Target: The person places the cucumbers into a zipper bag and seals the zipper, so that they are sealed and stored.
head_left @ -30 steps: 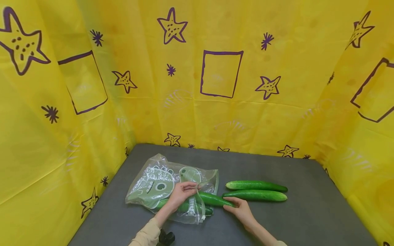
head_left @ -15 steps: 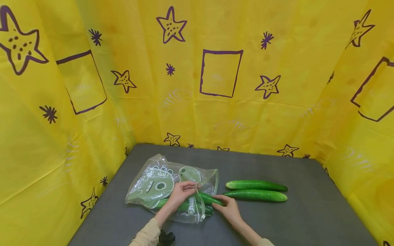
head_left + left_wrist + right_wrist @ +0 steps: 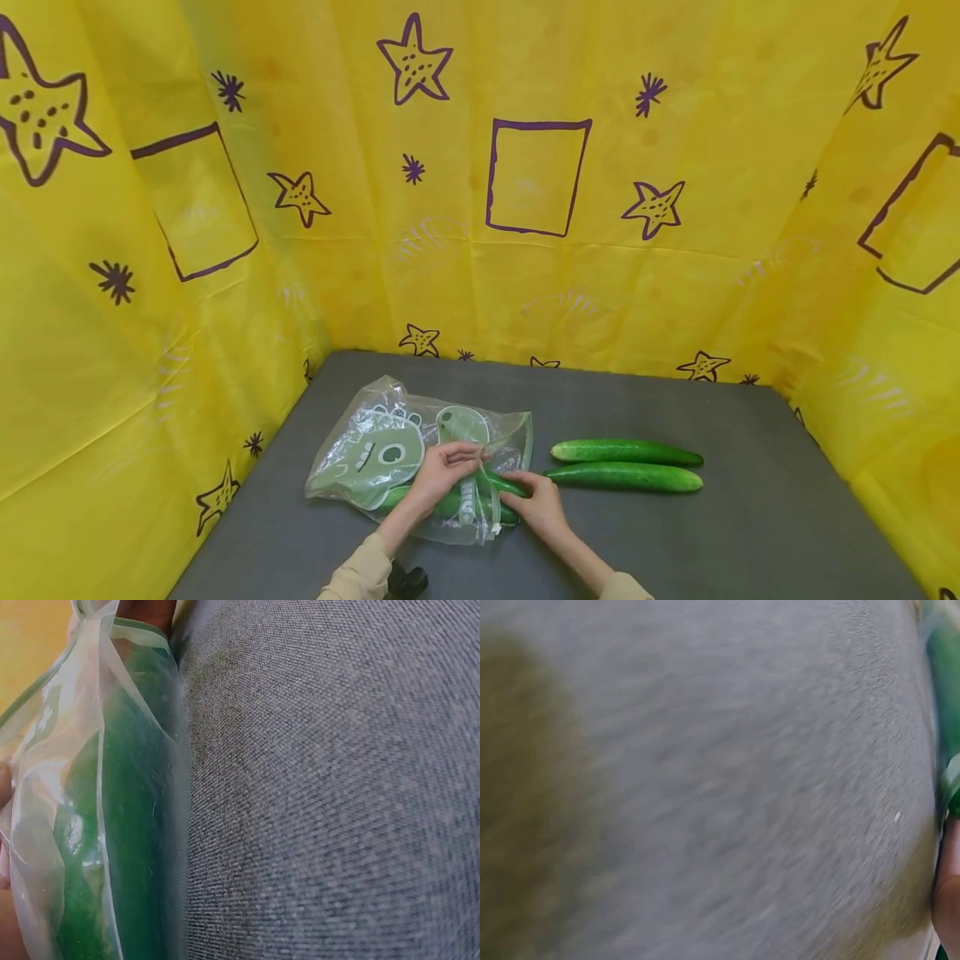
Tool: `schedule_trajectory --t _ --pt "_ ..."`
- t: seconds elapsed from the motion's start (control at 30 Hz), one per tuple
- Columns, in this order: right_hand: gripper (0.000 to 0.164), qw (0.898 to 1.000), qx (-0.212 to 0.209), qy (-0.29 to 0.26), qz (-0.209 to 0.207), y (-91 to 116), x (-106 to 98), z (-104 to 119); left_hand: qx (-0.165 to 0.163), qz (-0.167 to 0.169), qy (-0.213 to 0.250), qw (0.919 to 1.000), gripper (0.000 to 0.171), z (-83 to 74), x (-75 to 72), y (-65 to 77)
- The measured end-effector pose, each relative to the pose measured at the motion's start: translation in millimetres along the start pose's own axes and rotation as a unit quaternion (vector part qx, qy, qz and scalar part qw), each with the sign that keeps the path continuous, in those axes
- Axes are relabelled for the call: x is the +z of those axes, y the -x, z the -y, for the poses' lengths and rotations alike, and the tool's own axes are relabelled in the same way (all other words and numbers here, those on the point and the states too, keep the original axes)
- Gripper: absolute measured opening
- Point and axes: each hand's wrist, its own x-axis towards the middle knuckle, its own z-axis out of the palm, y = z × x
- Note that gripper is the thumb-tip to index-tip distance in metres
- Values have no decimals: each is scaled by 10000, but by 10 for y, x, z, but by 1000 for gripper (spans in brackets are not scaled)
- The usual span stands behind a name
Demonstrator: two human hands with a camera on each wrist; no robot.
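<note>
A clear zip bag (image 3: 341,475) with a green cartoon dinosaur print lies on the left of the table, its mouth facing right. My left hand (image 3: 438,477) pinches the upper side of that mouth. Between thumb and fingers, my right hand (image 3: 543,507) grips the near end of a cucumber (image 3: 501,483), whose other end is inside the bag. Another cucumber (image 3: 446,505) lies within the bag along its lower side. The left wrist view shows green cucumber (image 3: 139,825) through the plastic. Only a finger (image 3: 949,900) of my right hand shows at the right wrist view's edge.
Two more cucumbers, an upper one (image 3: 626,452) and a lower one (image 3: 622,477), lie side by side right of the bag on the grey table (image 3: 720,542). A black object (image 3: 407,579) sits at the front edge. Yellow patterned curtains (image 3: 540,292) enclose the table.
My right hand has moved left, sliding the cucumber further into the bag. The left hand stays at the bag's mouth, and the two cucumbers on the right lie where they were.
</note>
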Motion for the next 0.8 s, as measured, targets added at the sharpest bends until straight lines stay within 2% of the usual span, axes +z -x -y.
schedule_trajectory --t 0.13,0.27,0.8 --pt "24 9996 -236 148 35 -43 79 10 -26 -79 -66 9999 33 0 -1 -2" --pt "24 9994 -278 205 36 -69 121 3 -100 -64 -61 9999 34 -3 -5 -13" --pt "27 9991 -53 -194 360 -84 69 4 -169 -84 -117 9998 33 8 -12 -23"
